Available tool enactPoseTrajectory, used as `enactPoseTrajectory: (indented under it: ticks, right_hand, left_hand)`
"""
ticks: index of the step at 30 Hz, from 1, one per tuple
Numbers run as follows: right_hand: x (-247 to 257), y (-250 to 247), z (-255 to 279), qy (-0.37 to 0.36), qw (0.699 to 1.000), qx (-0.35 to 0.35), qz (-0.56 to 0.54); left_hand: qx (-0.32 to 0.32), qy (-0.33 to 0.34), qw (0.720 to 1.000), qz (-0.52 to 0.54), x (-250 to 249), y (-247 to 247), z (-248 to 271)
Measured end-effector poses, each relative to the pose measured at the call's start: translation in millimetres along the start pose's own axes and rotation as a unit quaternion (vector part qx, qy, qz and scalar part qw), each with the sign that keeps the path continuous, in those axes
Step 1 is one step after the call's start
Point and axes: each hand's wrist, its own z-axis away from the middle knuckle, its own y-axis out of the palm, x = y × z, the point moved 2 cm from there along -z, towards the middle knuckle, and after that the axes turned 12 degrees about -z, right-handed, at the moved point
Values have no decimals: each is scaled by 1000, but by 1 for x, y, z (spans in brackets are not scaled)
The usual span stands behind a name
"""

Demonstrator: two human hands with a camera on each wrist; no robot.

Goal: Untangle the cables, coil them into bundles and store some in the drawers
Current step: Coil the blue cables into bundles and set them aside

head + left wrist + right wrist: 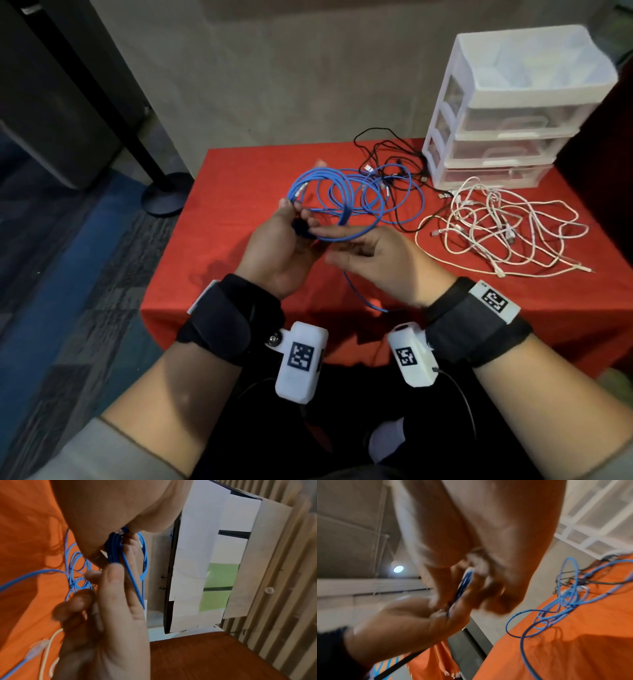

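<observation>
A blue network cable (pixel 342 195) lies partly looped on the red tablecloth (pixel 236 192). My left hand (pixel 294 226) is raised above the cloth, and its fingers grip a bunch of the blue loops (pixel 114 547). My right hand (pixel 342 250) reaches in from the right and pinches the same bunch (pixel 465 582) with one finger held straight along it. A free strand runs down under the right palm toward the table's front edge. The wrist views are blurred. A tangle of white cables (pixel 496 226) and a thin black cable (pixel 387 161) lie farther right.
A white three-drawer plastic unit (pixel 496 126) stands at the back right corner with its drawers shut. A black stand base (pixel 164 195) sits on the floor left of the table. Bare cloth shows at the front left.
</observation>
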Motion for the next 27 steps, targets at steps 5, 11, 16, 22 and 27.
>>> enactPoseTrajectory:
  ticks: [5,11,16,22,27]
  right_hand:
    - [6,-43,13,36,988,-143,-37]
    - [26,-65,2,-76,967,-130,204]
    - [31,-42,-9,6,986,66,155]
    - [45,-66,-15,-24,973,-152,172]
    - [40,-73,-12,-15,952,-224,209]
  left_hand:
    - [-33,144,982,-120,-22,-21,-8]
    - [142,158,913,-347,-18,-14,16]
    - [238,164,872,-395,-17,0,33]
    - [214,157,855,-445,-17,-6,39]
    - [192,155,824,-511,-9,-13,34]
